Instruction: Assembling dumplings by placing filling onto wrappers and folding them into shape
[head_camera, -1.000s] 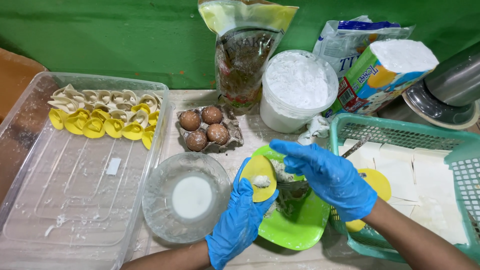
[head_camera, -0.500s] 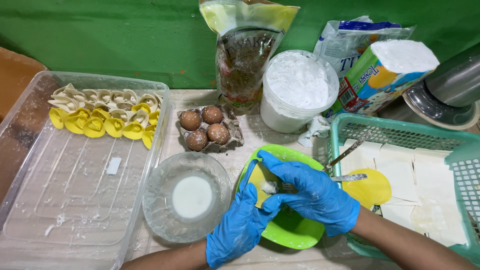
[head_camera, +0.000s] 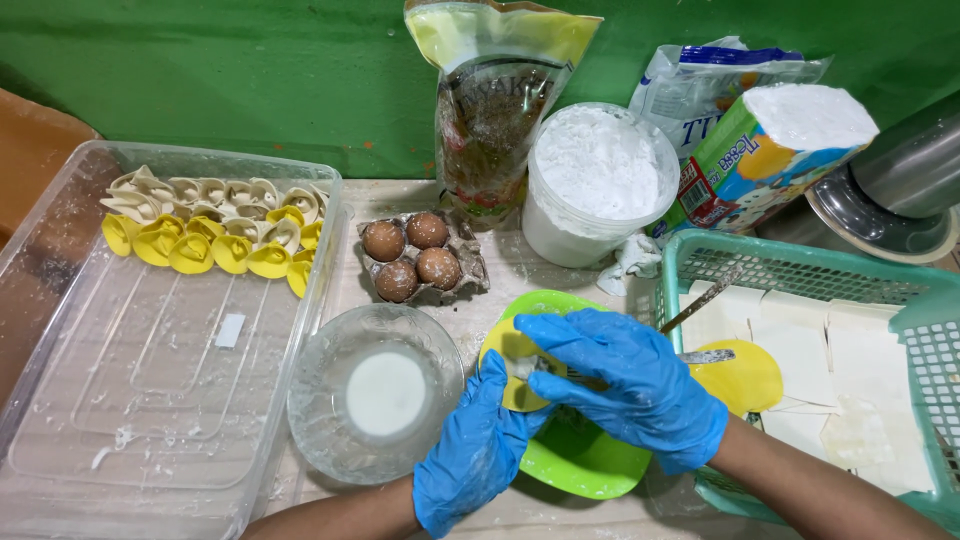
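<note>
**Filling a yellow wrapper over the green bowl**

Holding a round yellow wrapper (head_camera: 512, 368) in its curled fingers, the left hand (head_camera: 478, 450) in a blue glove supports it from below, just above the left rim of the green bowl (head_camera: 580, 462). The right hand (head_camera: 628, 388), also in a blue glove, lies over the wrapper from the right; its fingers are closed together around a metal utensil (head_camera: 706, 356), whose handle sticks out to the right from under the glove. A small portion of pale filling sits on the wrapper where the two hands meet. What the bowl contains I cannot tell, because the hands cover it.

To the left of the bowl stands a glass bowl (head_camera: 310, 420) with white liquid inside. Further left lies a big clear plastic tray (head_camera: 150, 420), and at its far end there are rows of folded dumplings (head_camera: 210, 230), some yellow and some pale. Four brown eggs (head_camera: 412, 255) rest in a piece of carton, far from the glass bowl. Behind them is a clear bag with dark content (head_camera: 495, 120) and a white tub of flour (head_camera: 598, 180). On the right, a teal basket (head_camera: 700, 255) holds square white wrappers (head_camera: 800, 350) and one more yellow round sheet (head_camera: 745, 380), near the right hand.
</note>
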